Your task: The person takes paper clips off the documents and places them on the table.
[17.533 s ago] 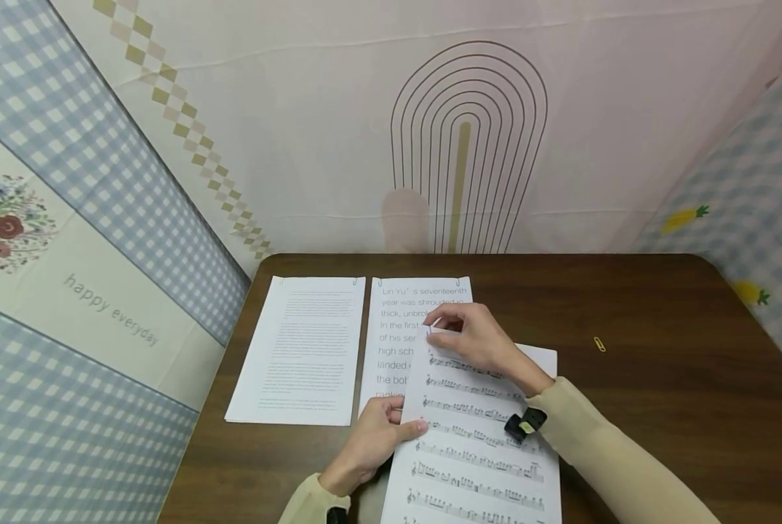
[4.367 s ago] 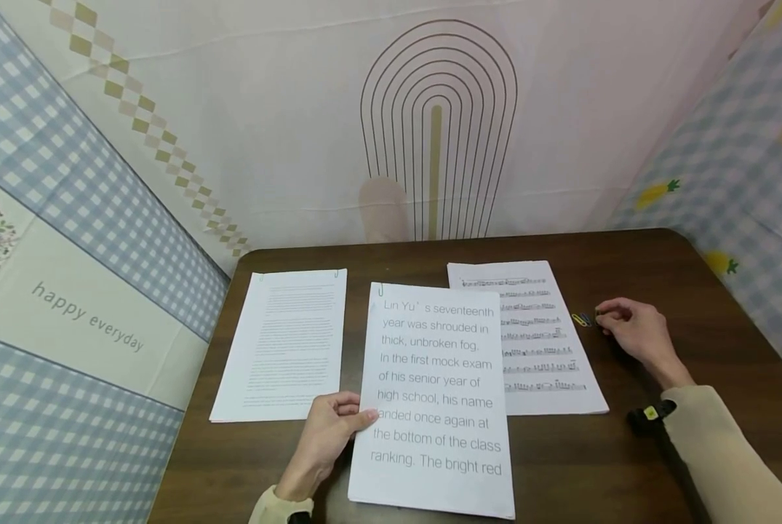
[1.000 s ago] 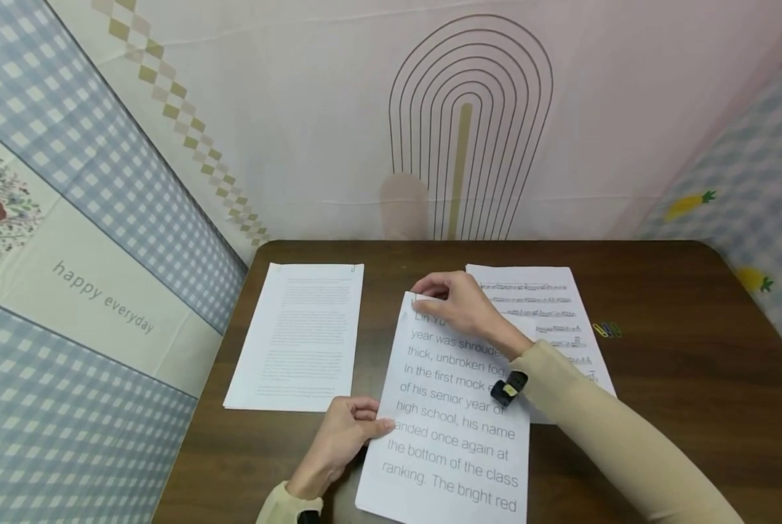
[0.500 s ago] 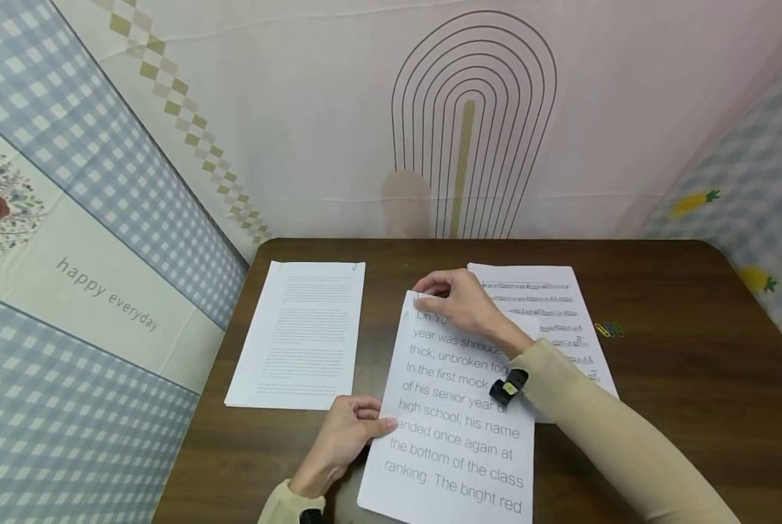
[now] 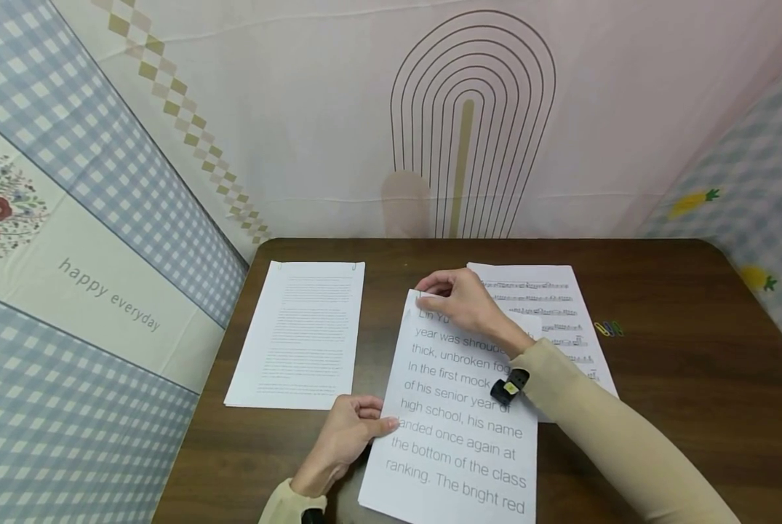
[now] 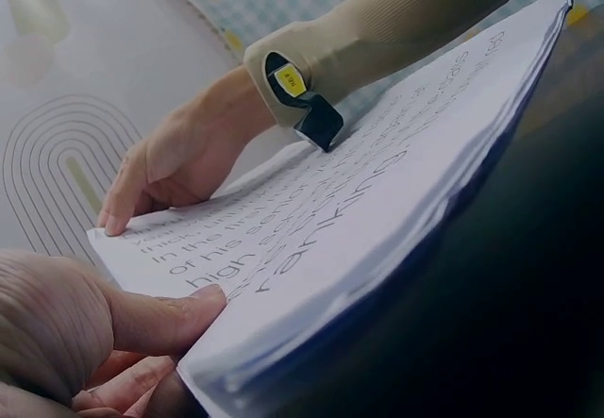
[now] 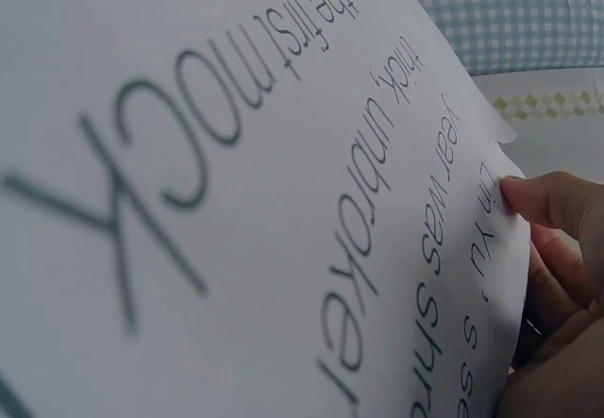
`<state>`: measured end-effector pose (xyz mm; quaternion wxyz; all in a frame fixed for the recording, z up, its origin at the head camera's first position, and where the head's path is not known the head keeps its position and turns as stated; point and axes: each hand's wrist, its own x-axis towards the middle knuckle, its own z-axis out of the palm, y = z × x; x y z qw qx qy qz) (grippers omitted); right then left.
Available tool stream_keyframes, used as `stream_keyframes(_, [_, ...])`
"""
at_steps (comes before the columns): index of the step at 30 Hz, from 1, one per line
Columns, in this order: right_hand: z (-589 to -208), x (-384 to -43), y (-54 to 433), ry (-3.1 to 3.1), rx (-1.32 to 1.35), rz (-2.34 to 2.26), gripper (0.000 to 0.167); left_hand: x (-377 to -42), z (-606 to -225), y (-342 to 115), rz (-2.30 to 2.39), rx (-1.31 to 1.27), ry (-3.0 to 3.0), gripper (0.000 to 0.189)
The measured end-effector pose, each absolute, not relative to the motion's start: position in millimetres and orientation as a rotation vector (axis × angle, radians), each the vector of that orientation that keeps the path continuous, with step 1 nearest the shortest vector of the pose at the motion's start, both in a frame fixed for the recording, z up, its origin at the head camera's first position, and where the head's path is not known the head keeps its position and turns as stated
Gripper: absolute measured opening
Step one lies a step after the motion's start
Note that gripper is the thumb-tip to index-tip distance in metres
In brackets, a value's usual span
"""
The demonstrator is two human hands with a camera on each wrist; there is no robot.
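A stack of large-print pages (image 5: 456, 444) is raised at a tilt in front of me. My left hand (image 5: 350, 433) grips its left edge, thumb on the front page and fingers behind. At the top-left corner, my right hand (image 5: 465, 302) pinches the top edge, thumb in front, other fingers behind. Its thumb tip lies right at a small paper clip (image 5: 420, 294), mostly covered by the hand. In the right wrist view the thumb (image 7: 543, 196) presses near the first printed line. The left wrist view shows the stack's loose lower page edges (image 6: 377, 295).
Sheet music (image 5: 554, 280) lies behind the stack, partly covered by it and the right arm. Three loose paper clips (image 5: 609, 329) lie on the brown table (image 5: 679, 313) to its right. A small-print stack (image 5: 305, 335), clipped at its top corners, lies at the left.
Since the earliest frame, the sheet music went to the back right, the large-print stack came forward, and loose clips increased from one to three. Over the last second, the hands barely moved.
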<state>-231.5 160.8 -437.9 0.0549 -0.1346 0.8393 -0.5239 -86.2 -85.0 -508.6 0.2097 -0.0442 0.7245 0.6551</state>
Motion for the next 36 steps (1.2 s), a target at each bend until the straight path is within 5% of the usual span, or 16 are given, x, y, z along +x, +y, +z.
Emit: stream_keyframes(36, [-437,-241,187,2.525,-0.152,-1.744,0.022,-87,-511,-86,1.765,-0.120,2.050,0.020])
